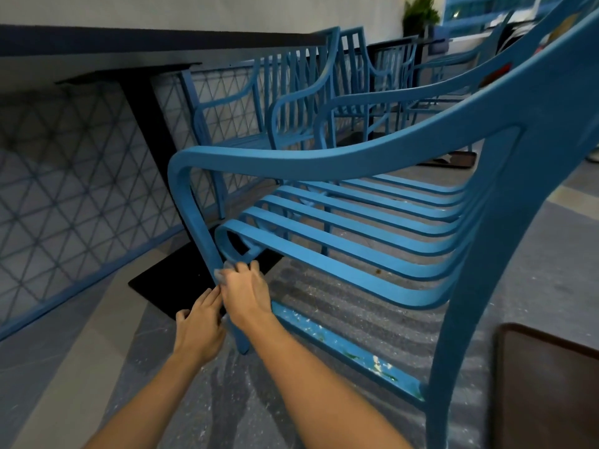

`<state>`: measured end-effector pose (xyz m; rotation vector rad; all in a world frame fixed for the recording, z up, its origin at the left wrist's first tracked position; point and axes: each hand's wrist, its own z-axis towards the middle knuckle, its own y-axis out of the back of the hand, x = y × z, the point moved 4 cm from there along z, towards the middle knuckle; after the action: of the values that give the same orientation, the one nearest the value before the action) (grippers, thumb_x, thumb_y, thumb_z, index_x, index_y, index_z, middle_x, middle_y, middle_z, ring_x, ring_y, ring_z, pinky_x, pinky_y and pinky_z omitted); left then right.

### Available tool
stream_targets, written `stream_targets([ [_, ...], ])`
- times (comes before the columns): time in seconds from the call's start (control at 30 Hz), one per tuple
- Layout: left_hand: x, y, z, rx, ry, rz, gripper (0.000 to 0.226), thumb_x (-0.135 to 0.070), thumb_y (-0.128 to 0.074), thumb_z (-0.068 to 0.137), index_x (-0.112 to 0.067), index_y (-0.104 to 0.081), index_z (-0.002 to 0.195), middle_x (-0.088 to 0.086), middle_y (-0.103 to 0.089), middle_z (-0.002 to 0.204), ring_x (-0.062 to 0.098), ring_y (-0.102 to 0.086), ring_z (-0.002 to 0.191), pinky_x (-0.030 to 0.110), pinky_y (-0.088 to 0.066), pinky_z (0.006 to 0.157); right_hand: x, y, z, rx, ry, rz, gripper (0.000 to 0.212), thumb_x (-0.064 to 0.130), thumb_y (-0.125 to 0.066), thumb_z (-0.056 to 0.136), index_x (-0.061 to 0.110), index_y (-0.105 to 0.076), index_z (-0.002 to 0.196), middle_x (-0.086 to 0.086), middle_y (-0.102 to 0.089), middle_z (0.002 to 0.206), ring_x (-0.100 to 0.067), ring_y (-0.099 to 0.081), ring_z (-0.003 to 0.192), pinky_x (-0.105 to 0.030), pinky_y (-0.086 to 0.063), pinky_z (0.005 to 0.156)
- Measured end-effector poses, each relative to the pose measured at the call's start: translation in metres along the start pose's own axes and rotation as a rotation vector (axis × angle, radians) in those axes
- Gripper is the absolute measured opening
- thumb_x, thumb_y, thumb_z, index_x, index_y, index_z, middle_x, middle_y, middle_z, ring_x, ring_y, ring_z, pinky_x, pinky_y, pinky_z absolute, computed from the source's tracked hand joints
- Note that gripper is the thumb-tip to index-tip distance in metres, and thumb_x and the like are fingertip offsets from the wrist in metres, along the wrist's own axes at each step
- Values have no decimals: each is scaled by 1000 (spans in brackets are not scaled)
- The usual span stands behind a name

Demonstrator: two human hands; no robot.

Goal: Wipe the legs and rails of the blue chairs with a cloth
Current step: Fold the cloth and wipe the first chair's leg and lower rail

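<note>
The front leg of the nearest blue chair is taken as the landmark. It runs steeply from the bend of the armrest down and slightly rightward to its foot on the floor, so its long axis lies nearly upright, and any wiping stroke is judged to follow that line.

A pale cloth is held against the leg about two-thirds of the way down, just below where the curled seat slats meet it. The right hand is pressed on the cloth from the seat side, with its fingers curled around cloth and leg. The left hand is set just below, on the leg's outer side; its fingers are laid against the leg near the cloth, but whether they are closed round it cannot be told. The right hand is the nearer to the cloth and is judged to be doing the wiping. The unwiped length is judged to lie below the fingers, toward the foot.

From the leg's lower part a side rail with chipped paint is carried rightward to the rear leg. Behind the leg stands a dark bench on a black pedestal, and beyond it a lattice panel. More blue chairs are ranged further back. The floor is speckled and dimly lit.
</note>
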<state>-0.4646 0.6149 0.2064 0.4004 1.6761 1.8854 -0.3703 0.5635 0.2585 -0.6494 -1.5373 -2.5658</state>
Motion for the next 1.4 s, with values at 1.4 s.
stream_targets([
  [1.4, -10, 7, 3, -37, -20, -16, 62, -24, -52, 92, -28, -30, 150, -11, -27, 157, 13, -35, 136, 42, -31, 93, -2, -12, -3, 115, -91, -181, 35, 13, -45, 98, -3, -49, 128, -23, -53, 130, -38, -36, 127, -47, -39, 101],
])
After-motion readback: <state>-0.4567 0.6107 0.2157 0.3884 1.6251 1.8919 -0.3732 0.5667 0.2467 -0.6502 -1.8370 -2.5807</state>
